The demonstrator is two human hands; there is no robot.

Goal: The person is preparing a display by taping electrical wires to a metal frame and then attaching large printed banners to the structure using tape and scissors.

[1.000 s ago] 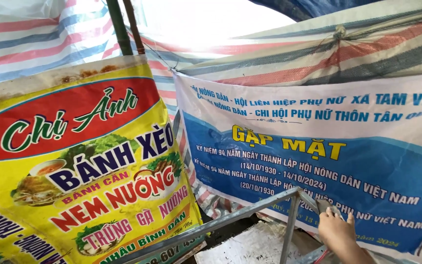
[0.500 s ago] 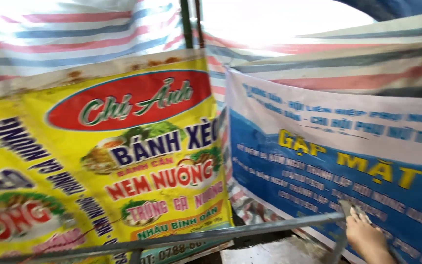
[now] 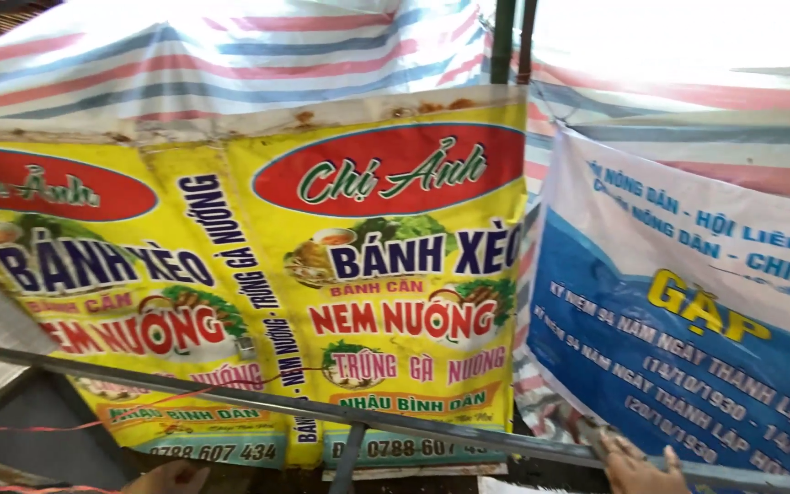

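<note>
Fingers [image 3: 616,450] of the right hand [image 3: 637,468] lie against the long grey metal rail [image 3: 230,389] at the bottom edge of the view. They seem curled onto it, but the frame cuts them off, so I cannot tell whether they are clenched around it or only resting. The left hand [image 3: 171,477] barely peeks in, well to the left and lower, just under the same rail. Its fingers are out of sight, and whether it holds anything cannot be told.

Above and left of the right fingers hangs a big yellow vinyl banner with red ovals and food pictures [image 3: 395,274]. Directly above them hangs a blue and white printed banner [image 3: 688,320]. A thin red string [image 3: 185,398] runs along the rail towards the left hand, and a red, white and blue striped tarpaulin [image 3: 230,55] covers everything behind.

To my eye, the step in hand is steadying that rail. Shifting it would call for a sure hold at both ends and care with the string.
</note>
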